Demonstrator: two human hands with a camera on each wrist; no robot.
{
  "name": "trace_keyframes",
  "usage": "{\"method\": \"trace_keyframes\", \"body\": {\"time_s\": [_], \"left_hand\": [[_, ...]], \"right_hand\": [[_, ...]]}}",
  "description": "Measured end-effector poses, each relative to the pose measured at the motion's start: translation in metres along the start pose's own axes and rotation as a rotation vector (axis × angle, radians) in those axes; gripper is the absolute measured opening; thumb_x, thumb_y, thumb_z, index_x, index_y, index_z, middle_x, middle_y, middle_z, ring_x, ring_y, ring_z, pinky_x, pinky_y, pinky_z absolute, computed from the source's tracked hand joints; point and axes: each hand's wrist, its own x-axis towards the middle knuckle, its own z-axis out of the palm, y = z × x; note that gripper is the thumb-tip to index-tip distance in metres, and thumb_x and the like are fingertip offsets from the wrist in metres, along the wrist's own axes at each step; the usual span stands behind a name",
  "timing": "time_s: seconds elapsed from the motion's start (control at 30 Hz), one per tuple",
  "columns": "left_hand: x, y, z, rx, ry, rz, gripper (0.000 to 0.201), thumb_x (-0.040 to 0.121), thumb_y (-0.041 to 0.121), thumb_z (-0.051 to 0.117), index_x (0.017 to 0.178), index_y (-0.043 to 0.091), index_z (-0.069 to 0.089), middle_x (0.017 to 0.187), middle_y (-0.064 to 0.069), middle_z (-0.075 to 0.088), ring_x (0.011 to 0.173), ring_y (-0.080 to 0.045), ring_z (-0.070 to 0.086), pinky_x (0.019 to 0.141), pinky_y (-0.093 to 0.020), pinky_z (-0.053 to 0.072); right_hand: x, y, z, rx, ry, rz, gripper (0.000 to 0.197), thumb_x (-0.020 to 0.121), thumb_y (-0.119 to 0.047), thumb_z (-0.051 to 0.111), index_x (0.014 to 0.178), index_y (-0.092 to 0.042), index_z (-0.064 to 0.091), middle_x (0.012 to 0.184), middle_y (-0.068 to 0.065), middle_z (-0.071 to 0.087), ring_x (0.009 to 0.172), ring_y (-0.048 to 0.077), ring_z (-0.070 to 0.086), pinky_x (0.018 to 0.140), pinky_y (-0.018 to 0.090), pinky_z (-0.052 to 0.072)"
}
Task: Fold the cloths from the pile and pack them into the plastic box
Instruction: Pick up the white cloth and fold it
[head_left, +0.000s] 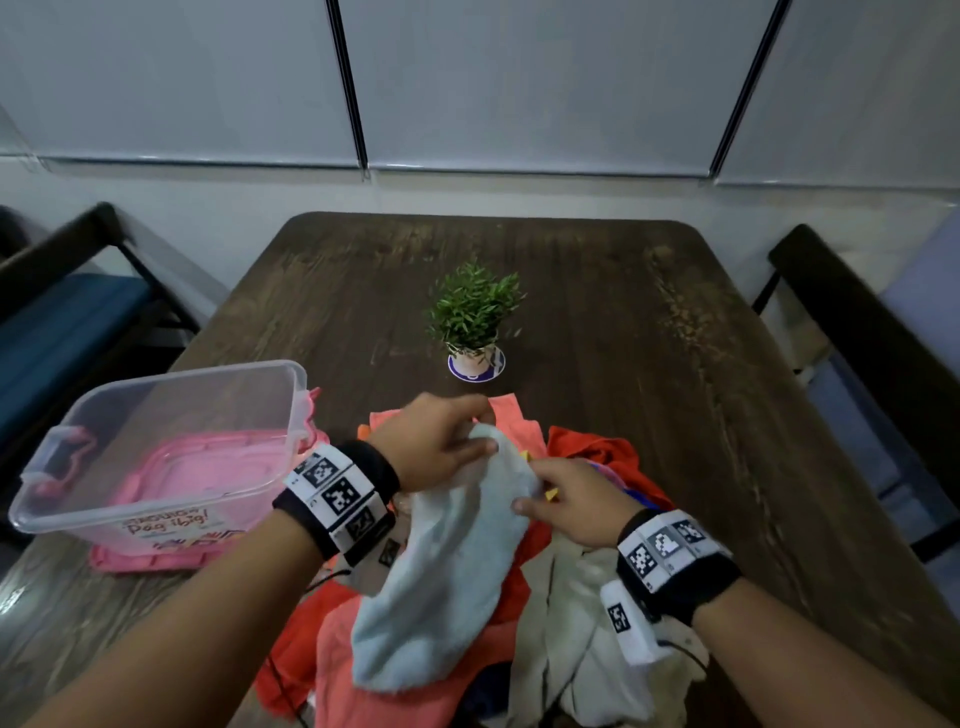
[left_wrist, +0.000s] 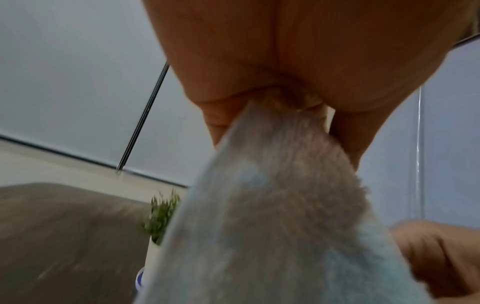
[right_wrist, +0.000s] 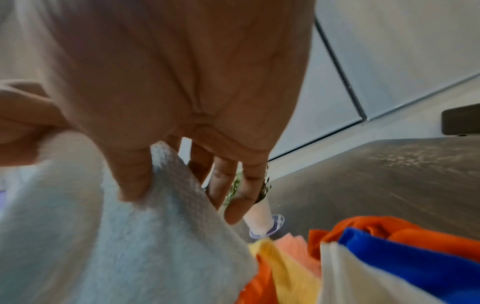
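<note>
A pale blue terry cloth (head_left: 441, 566) hangs lifted above the pile of cloths (head_left: 587, 613), which holds orange, salmon, cream, blue and yellow pieces at the table's near edge. My left hand (head_left: 485, 431) pinches the cloth's top corner; the left wrist view shows the cloth (left_wrist: 272, 226) bunched in the left hand (left_wrist: 288, 107). My right hand (head_left: 524, 500) pinches the cloth's right edge just below. In the right wrist view its thumb (right_wrist: 130, 174) lies on the cloth (right_wrist: 130, 246) with fingers (right_wrist: 233, 197) behind. The clear plastic box (head_left: 62, 483) stands open at the left.
The box sits on its pink lid (head_left: 140, 561). A small potted plant (head_left: 474, 317) stands mid-table behind the hands. Dark wooden table (head_left: 649, 338) runs to the wall. Chairs flank it at left (head_left: 78, 322) and right (head_left: 857, 338).
</note>
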Motion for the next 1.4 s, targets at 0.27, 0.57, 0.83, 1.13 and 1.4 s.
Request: {"method": "trace_keyframes", "body": {"time_s": [0.27, 0.57, 0.83, 1.13, 1.4], "left_hand": [[0.032, 0.012, -0.099, 0.246, 0.169, -0.154, 0.032, 0.083, 0.041, 0.072, 0.102, 0.016, 0.067, 0.082, 0.003, 0.058, 0.082, -0.026, 0.062, 0.071, -0.031, 0.043], [0.036, 0.059, -0.209, 0.271, 0.925, -0.063, 0.030, 0.087, 0.036, 0.065, 0.102, 0.010, 0.066, 0.092, -0.008, 0.067, 0.079, -0.018, 0.059, 0.069, -0.021, 0.035], [0.008, 0.054, -0.181, -0.119, 0.664, 0.067, 0.024, 0.084, 0.041, 0.067, 0.090, 0.018, 0.061, 0.080, 0.005, 0.059, 0.075, -0.007, 0.053, 0.070, -0.028, 0.043], [-0.086, -0.015, 0.041, -0.106, -0.238, -0.407, 0.031, 0.080, 0.024, 0.074, 0.081, 0.041, 0.048, 0.059, 0.016, 0.050, 0.054, 0.003, 0.048, 0.054, -0.016, 0.044], [-0.118, 0.001, 0.060, -0.306, -0.286, -0.421, 0.018, 0.090, 0.043, 0.064, 0.094, 0.026, 0.064, 0.076, 0.015, 0.064, 0.069, 0.001, 0.058, 0.065, -0.018, 0.049]], "right_hand": [[0.007, -0.038, -0.123, -0.186, 0.185, 0.013, 0.023, 0.091, -0.041, 0.068, 0.073, -0.028, 0.060, 0.072, -0.005, 0.064, 0.070, 0.009, 0.063, 0.064, 0.030, 0.046], [-0.003, -0.116, -0.234, -0.192, 0.827, -0.266, 0.013, 0.096, -0.017, 0.062, 0.092, -0.029, 0.066, 0.075, -0.007, 0.062, 0.066, -0.004, 0.056, 0.066, 0.021, 0.048], [-0.029, -0.102, -0.210, 0.060, 0.754, -0.333, 0.015, 0.099, -0.008, 0.057, 0.095, -0.022, 0.062, 0.081, -0.002, 0.060, 0.072, 0.004, 0.053, 0.069, 0.016, 0.044], [-0.087, 0.020, -0.065, 0.245, -0.160, 0.101, 0.010, 0.095, -0.021, 0.058, 0.088, -0.022, 0.065, 0.081, -0.009, 0.065, 0.076, 0.003, 0.058, 0.071, 0.028, 0.044], [-0.105, 0.034, -0.040, 0.450, -0.277, 0.247, 0.016, 0.100, -0.016, 0.056, 0.107, -0.007, 0.067, 0.099, -0.005, 0.073, 0.097, 0.009, 0.068, 0.083, 0.026, 0.054]]}}
